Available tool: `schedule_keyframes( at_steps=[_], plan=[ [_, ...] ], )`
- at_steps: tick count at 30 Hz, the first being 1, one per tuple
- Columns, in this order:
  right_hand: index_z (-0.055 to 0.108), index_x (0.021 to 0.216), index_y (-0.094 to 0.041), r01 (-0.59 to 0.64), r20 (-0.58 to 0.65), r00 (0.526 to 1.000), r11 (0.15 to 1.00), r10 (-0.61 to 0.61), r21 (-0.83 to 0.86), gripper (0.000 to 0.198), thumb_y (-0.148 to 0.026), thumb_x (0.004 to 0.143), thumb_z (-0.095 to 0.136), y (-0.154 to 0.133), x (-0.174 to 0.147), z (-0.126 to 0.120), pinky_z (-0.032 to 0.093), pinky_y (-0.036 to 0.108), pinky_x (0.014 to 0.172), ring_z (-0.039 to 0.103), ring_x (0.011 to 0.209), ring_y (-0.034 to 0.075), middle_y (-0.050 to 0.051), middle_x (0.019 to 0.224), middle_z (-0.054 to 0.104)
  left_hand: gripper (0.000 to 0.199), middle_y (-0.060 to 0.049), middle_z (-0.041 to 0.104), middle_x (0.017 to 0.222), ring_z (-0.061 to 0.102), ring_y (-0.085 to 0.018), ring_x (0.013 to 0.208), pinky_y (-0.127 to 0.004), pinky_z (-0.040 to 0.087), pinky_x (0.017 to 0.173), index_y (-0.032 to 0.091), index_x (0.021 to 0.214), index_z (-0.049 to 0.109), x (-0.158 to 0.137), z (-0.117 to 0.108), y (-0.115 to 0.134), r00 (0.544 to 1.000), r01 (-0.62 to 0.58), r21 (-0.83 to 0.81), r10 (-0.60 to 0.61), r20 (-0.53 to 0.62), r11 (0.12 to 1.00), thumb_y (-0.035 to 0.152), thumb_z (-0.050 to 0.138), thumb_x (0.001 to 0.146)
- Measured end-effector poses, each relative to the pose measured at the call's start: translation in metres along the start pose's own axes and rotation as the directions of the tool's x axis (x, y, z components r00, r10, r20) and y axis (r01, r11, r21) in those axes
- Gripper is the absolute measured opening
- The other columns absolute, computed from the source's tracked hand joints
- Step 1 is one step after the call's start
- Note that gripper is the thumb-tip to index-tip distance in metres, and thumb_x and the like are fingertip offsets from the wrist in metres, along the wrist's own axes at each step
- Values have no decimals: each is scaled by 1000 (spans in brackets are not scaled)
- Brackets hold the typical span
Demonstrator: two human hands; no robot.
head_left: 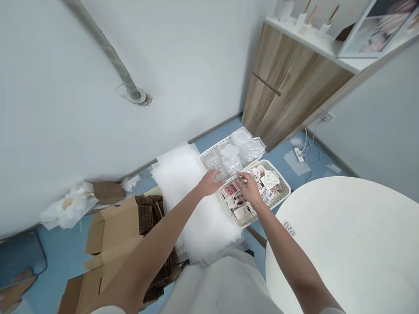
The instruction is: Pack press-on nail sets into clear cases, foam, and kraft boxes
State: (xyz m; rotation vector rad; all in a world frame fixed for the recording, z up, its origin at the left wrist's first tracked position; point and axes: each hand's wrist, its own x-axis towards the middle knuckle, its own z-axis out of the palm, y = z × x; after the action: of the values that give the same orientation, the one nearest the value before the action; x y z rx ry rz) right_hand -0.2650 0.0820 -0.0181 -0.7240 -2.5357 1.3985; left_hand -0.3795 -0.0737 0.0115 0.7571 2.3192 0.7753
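My left hand [210,184] is at the left edge of two white plastic baskets, its fingers curved and apart with nothing visible between them. My right hand [248,187] reaches over the nearer basket [283,201], close to the rim shared with the farther one. Its fingers are bent and apart; whether they touch the contents is unclear. Small cards [271,178] carrying what look like press-on nails, some red, some purple, fill the nearer basket. The farther basket [209,151] contains clear plastic bags [250,149] and clear trays [213,161].
White foam sheets [209,226] are stacked left of the baskets. Brown cardboard boxes [121,222] lie farther left. A round white table [347,244] bears a small nail set [288,227]. Behind stands a wooden cabinet [288,78]; a power strip [298,154] lies on the floor.
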Motion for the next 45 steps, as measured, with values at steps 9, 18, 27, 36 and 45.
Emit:
schedule_keyframes(
  at_steps=[9,18,27,36,45],
  plan=[
    [40,122,-14,94,-24,994,963,-104,-253,49,-33,78,47,-11,65,14,29,42,94,33,117,27,15,125,39,63,-12,23,141,17,-23,131,-38,20,104,16,130,32,74,5,8,988,95,-159,-113,-108,983,55,35,81],
    [36,126,-16,80,64,996,938,-62,-336,61,-44,74,52,-5,75,30,27,44,91,33,117,30,16,123,43,63,-12,31,138,24,-22,128,-34,17,104,14,128,37,89,16,1,984,117,-378,-159,-82,918,56,34,81],
    [36,126,-20,88,-21,995,975,-95,-205,61,-40,72,55,-24,53,22,22,47,96,30,121,28,12,128,40,47,-10,47,126,39,-22,119,-35,28,99,16,113,51,57,10,11,950,-29,-640,-178,-257,768,47,46,79],
    [50,107,-22,73,-178,983,976,-35,208,38,-35,72,54,-49,-35,12,45,34,73,56,83,18,8,110,52,36,-7,56,101,57,-14,83,-30,44,77,16,98,54,-26,5,34,910,-83,-720,-242,-337,689,27,64,66],
    [39,112,-23,-112,-269,926,876,263,470,50,-39,69,58,-43,-198,13,45,28,57,53,59,11,1,87,54,41,-3,54,92,56,-8,65,-26,48,61,17,95,53,-143,47,27,980,-78,-834,-110,-164,546,24,69,58]
  ],
)
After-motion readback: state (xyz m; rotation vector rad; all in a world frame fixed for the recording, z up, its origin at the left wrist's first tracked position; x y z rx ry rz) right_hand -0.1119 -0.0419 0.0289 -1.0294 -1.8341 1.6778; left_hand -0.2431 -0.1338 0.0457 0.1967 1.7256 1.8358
